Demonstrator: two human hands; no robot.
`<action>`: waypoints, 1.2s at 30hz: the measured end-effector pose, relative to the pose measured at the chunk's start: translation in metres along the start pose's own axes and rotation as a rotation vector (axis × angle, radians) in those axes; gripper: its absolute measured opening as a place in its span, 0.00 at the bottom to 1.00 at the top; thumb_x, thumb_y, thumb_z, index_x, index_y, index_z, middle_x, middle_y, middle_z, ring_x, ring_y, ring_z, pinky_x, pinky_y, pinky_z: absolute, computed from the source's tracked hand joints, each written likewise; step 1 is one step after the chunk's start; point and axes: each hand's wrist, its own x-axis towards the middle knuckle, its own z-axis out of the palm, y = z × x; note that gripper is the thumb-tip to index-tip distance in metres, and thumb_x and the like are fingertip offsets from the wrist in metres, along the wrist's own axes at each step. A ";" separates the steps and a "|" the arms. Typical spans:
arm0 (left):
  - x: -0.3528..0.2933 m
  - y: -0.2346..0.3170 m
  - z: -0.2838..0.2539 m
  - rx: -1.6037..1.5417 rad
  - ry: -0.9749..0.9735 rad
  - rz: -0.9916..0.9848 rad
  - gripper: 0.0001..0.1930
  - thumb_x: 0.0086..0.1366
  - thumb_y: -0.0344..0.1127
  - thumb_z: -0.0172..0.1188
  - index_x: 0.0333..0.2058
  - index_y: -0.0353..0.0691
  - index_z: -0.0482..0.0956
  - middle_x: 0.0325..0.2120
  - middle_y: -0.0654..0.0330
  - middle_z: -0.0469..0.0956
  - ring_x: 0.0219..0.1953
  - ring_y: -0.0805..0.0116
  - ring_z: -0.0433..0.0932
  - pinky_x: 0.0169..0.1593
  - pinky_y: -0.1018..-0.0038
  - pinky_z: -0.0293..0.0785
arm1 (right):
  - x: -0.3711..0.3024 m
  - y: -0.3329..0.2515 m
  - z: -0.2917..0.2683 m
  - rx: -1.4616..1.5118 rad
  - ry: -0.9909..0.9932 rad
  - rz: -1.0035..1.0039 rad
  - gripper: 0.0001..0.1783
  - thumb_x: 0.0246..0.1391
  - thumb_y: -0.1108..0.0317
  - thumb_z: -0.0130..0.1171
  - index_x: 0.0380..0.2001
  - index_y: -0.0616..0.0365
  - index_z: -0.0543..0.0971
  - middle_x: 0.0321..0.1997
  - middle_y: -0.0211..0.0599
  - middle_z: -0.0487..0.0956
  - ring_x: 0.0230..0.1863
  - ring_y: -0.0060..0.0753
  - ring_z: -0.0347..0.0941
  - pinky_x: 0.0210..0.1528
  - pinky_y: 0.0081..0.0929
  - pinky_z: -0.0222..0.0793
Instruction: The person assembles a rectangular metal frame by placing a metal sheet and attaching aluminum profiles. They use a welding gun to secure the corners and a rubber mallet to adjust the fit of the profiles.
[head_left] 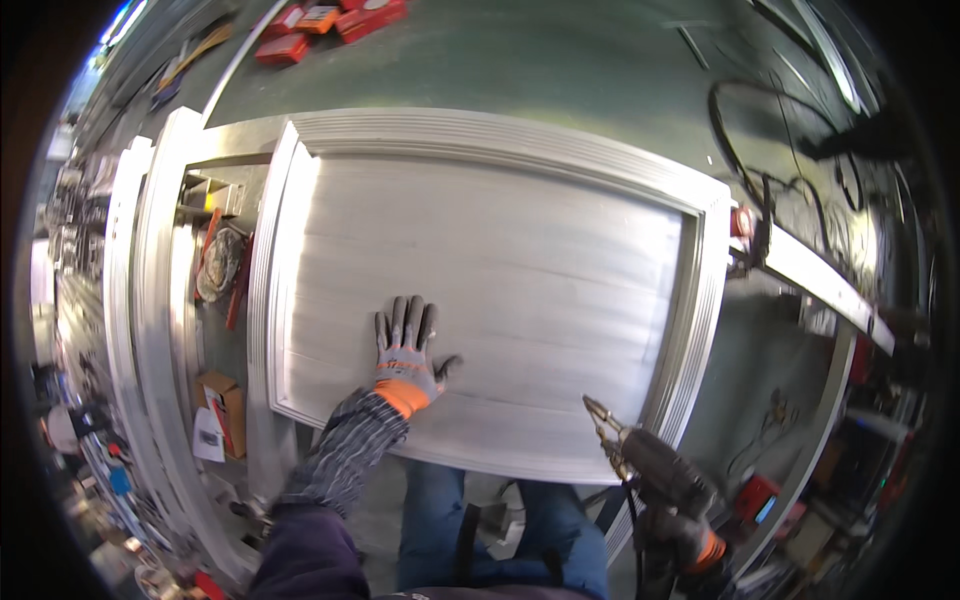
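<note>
Near my body lies a pale metal panel (pixel 490 270) with horizontal seams, set in a ribbed silvery frame (pixel 480 130). My left hand (pixel 404 355), in a grey glove with dark fingers and an orange cuff, rests on the panel's near left part with its fingers spread. At the lower right, my gloved right hand (pixel 680 535) is closed round the grip of a dark gun-shaped tool (pixel 665 465). Its pointed, brass-coloured nozzle tips up and left over the panel's near right corner. A dark cable or hose hangs beneath the tool. Some right fingers are hidden.
Long metal profiles (pixel 155 300) run along the left. Between them sit a cardboard box (pixel 222 410) and a clear-wrapped bundle (pixel 220 262). Red boxes (pixel 283 48) lie on the far floor. A looped black hose (pixel 722 130) and a metal beam (pixel 815 278) are at the right.
</note>
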 end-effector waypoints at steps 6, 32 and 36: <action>0.008 0.003 0.002 -0.051 0.028 -0.035 0.52 0.67 0.67 0.55 0.77 0.37 0.50 0.79 0.46 0.44 0.80 0.42 0.38 0.79 0.42 0.31 | 0.007 0.018 -0.017 -0.019 -0.013 0.074 0.52 0.47 0.64 0.66 0.75 0.65 0.59 0.63 0.50 0.77 0.32 0.39 0.83 0.35 0.34 0.80; -0.029 -0.030 0.032 -0.190 0.210 -1.203 0.54 0.68 0.67 0.56 0.76 0.32 0.48 0.78 0.39 0.44 0.80 0.40 0.41 0.79 0.46 0.40 | 0.197 -0.033 0.182 -0.253 -0.710 0.336 0.41 0.68 0.56 0.59 0.74 0.68 0.58 0.60 0.58 0.78 0.36 0.39 0.83 0.39 0.33 0.83; -0.020 -0.043 0.031 0.040 -0.747 -0.888 0.45 0.70 0.56 0.59 0.76 0.36 0.53 0.77 0.39 0.46 0.79 0.37 0.45 0.79 0.43 0.43 | 0.260 0.005 0.219 -0.459 -0.816 0.462 0.37 0.70 0.54 0.57 0.71 0.70 0.62 0.50 0.48 0.80 0.40 0.36 0.82 0.44 0.33 0.81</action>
